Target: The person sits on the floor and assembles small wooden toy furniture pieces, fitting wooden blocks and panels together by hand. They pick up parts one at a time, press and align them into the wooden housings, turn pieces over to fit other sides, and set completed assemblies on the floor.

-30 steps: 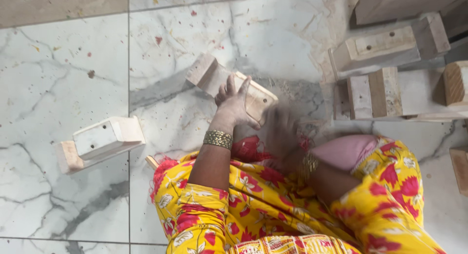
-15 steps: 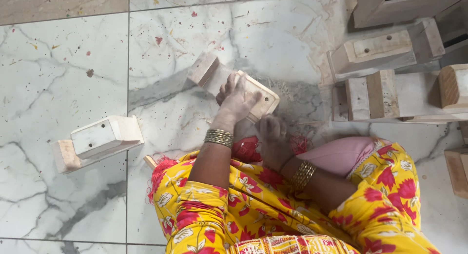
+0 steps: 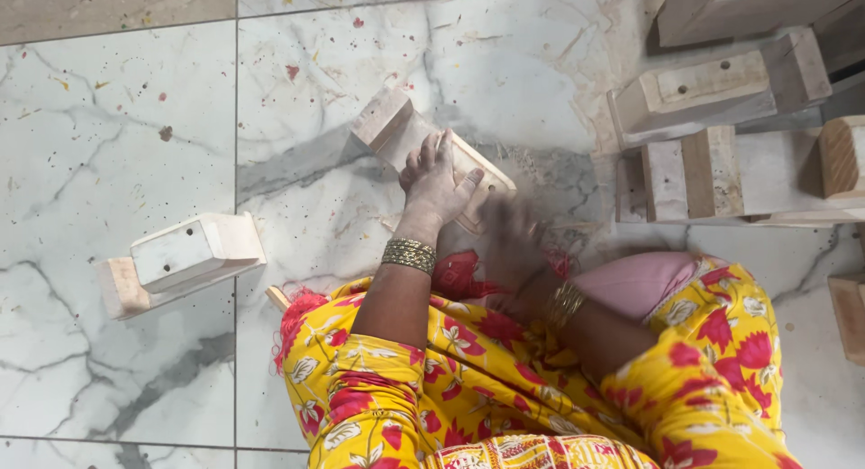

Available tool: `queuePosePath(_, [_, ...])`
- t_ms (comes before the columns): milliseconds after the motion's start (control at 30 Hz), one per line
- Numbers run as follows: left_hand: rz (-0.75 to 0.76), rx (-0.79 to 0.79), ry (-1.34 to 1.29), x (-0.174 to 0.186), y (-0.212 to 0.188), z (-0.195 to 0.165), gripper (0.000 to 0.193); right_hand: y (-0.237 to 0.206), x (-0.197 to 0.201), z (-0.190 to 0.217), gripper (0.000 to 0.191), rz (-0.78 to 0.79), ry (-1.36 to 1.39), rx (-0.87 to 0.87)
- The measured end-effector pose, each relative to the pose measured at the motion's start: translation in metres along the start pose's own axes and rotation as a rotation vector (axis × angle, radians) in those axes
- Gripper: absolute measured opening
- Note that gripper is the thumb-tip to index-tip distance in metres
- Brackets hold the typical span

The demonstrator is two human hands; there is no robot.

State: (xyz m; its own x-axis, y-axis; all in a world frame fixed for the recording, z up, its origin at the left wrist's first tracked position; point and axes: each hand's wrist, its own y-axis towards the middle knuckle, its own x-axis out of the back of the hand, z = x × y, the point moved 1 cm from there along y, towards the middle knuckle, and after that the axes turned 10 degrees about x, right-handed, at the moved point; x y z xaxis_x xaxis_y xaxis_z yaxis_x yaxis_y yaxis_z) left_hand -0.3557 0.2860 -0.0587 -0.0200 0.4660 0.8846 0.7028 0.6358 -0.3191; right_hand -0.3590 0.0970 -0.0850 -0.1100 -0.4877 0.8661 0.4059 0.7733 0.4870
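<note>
A pale wooden block piece [image 3: 396, 127] lies tilted on the marble floor in front of my knees. My left hand [image 3: 435, 179] presses flat on its middle, fingers spread over the top. My right hand [image 3: 514, 239] is blurred with motion at the near right end of the same piece; whatever it holds is hidden by the blur. Both wrists carry gold bangles. My lap in yellow and red flowered cloth fills the lower part of the view.
Another wooden piece [image 3: 180, 257] lies on the floor to the left. Several similar wooden pieces [image 3: 721, 100] are stacked at the upper right, and one more [image 3: 849, 316] shows at the right edge. Sawdust lies around the worked piece.
My right hand has moved back and forth beside the piece, from up near the block, down toward my lap, and up again. My left hand has stayed pressed on the wood.
</note>
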Motion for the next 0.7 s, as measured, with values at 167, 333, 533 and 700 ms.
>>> queuePosePath(167, [-0.046, -0.033, 0.028, -0.003, 0.000, 0.004, 0.097, 0.037, 0.013, -0.037, 0.055, 0.366, 0.266, -0.270])
queuePosePath(333, [-0.230, -0.188, 0.050, 0.005, 0.005, 0.014, 0.101, 0.026, 0.056, 0.000, 0.068, 0.360, 0.577, -0.172])
queuePosePath(533, [-0.222, 0.205, -0.189, -0.006, -0.005, 0.008, 0.086, 0.018, 0.048, -0.003, 0.064, 0.091, 0.437, 0.019])
queuePosePath(700, [-0.194, 0.127, -0.308, -0.007, -0.006, 0.006, 0.072, 0.036, 0.015, -0.027, 0.055, 0.122, 0.538, -0.029])
